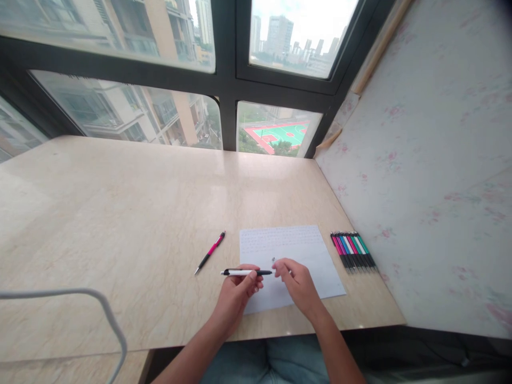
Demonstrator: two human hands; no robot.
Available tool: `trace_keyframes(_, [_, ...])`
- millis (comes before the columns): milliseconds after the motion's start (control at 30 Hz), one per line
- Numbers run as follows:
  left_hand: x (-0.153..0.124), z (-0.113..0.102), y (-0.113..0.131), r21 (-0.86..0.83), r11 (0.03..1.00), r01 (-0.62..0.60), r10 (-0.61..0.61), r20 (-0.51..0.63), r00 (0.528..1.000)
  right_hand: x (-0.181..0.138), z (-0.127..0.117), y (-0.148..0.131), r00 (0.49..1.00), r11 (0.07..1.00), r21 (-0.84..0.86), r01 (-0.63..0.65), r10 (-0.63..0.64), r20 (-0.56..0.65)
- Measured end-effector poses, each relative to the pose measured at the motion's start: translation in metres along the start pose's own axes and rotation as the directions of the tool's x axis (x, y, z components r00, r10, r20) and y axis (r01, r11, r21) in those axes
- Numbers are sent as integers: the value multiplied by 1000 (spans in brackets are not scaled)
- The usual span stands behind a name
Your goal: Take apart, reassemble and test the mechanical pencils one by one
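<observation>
My left hand (242, 288) is closed around a white and black pen (240, 272), held level above the paper, its black grip end pointing right. A thin tip sticks out of that end. My right hand (295, 280) is beside the tip, thumb and fingers bent together in a pinch; what lies between them is hidden. A small dark silvery piece (273, 260) shows just above the right fingertips; I cannot tell whether it is held or lies on the paper. Under both hands is a white sheet of paper (320, 285) with faint handwriting along its top.
A pink and black pen (210, 253) lies left of the paper. Several coloured pens (352, 252) are lined up on the right near the wallpapered wall (432, 176). A grey cable (102, 298) loops over the left side of the table (132, 213). Dark-framed windows rise behind.
</observation>
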State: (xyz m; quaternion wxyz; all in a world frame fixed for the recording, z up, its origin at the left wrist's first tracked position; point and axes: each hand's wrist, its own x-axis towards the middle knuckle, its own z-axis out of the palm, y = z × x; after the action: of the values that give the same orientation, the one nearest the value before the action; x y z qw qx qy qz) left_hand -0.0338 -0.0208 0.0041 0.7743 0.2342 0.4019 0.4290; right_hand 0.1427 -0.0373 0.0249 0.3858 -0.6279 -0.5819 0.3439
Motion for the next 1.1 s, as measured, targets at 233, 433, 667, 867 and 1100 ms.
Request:
trace_keyframes(233, [-1,1,1,17,1000,-3,2,45,999,-8,2,-9,996,994,93,-48,40,85])
trace_keyframes(433, [3,-1,4,-18,999,-27,26,-62,998,-9,-4,-2,1000,997,76,-18,17,9])
trace_keyframes(667, [5,-3,10,-88,995,-39,23,-177,984,-12,-28,18,998,1000,4,-5,5,-64])
trace_keyframes(867, [5,-1,9,-93,995,-36,19,-181,983,-7,-19,36,974,983,-173,-67,27,-225])
trace_keyframes(1100, [6,-3,4,-69,998,-9,-4,-180,984,13,17,34,924,873,-487,-30,-162,-346])
